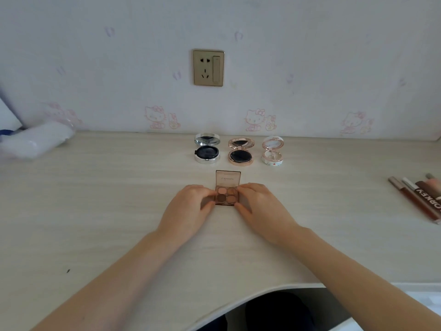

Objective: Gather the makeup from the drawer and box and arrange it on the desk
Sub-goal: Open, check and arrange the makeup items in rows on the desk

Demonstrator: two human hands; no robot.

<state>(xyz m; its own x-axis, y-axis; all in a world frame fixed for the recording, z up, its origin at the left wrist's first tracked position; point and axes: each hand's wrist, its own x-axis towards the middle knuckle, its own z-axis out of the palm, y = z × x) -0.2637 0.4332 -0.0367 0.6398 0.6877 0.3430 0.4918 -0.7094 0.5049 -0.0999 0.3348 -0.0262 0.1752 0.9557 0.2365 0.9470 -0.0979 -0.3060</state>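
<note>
Eyeshadow palette (226, 195): lid up, four brown-pink pans | left hand (191, 206), right hand (260, 206) apparently pinch its sides

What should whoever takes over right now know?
Hands: left hand and right hand each pinch one side of the open eyeshadow palette, flat on the desk.
Done: open silver compact, gold compact and white compact in a row by the wall; makeup sticks at the desk's right edge.
Left: release the palette; drawer and box are out of view, so what remains there is unknown.
</note>
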